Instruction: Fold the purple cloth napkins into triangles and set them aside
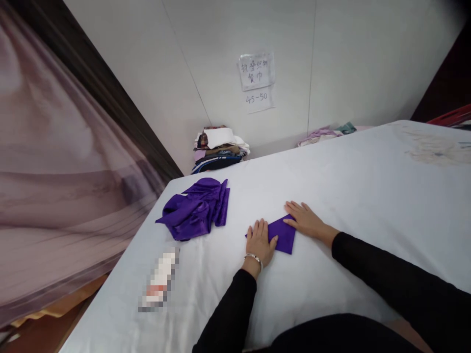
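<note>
A folded purple cloth napkin [282, 238] lies flat on the white-covered bed or table [349, 206]. My left hand [259, 240] presses on its left part with the fingers stretched out, and a bracelet circles that wrist. Over the napkin's upper right corner rests my right hand [303, 220], its fingers spread. Both hands are open, and they hide parts of the napkin's edges. A loose heap of purple cloth [195, 211] sits to the left of my left hand, not touching it.
A pixelated long object [160, 279] lies at the front left. Folded clothes [219, 149] are stacked against the wall, and more fabric [324, 135] lies further right. A curtain [73, 162] hangs along the left side. Paper signs [256, 73] are on the wall.
</note>
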`<action>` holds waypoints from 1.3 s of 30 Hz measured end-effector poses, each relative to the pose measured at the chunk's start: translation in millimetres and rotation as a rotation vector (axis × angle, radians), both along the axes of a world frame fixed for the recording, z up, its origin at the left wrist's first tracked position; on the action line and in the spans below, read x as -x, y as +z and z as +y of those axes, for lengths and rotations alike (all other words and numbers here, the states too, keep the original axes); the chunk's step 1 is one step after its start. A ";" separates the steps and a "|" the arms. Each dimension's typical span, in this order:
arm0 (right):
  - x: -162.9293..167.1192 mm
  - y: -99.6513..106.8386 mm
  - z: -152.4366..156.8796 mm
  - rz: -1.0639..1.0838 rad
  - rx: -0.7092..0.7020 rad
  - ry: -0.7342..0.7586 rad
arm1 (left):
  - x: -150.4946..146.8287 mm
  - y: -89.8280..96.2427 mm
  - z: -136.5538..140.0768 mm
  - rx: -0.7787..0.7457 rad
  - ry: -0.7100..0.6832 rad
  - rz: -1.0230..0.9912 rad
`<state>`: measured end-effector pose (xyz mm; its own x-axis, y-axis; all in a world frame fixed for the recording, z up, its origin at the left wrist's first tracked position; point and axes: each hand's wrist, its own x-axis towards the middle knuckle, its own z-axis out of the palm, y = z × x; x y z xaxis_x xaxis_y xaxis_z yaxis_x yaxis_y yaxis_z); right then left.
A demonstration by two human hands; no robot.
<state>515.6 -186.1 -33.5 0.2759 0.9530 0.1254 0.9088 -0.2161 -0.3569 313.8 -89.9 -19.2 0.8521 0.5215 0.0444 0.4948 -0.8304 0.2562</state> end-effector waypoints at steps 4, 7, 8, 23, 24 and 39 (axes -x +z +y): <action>-22.6 -1.2 -8.7 0.000 0.024 -0.030 | 10.6 4.8 5.1 0.119 -0.040 -0.071; -34.3 1.6 -21.1 0.077 0.009 -0.057 | 29.6 7.2 12.3 0.217 -0.092 -0.128; -35.2 3.3 -26.0 0.096 -0.015 -0.037 | 36.3 7.3 14.7 0.231 -0.108 -0.148; -24.6 6.7 -14.8 0.102 -0.132 0.350 | 28.1 8.1 35.2 -0.004 -0.202 -0.194; -25.5 5.4 -15.7 0.107 -0.142 0.355 | 28.4 7.4 36.4 -0.004 -0.187 -0.199; 0.1 27.8 -18.2 0.447 -0.177 0.199 | 21.6 23.9 46.9 0.574 0.271 -0.247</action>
<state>515.4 -204.3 -5.7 0.1546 0.9674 0.2005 0.6768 0.0441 -0.7348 292.2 -43.0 4.6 0.6886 0.7141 -0.1264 0.5365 -0.3843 0.7513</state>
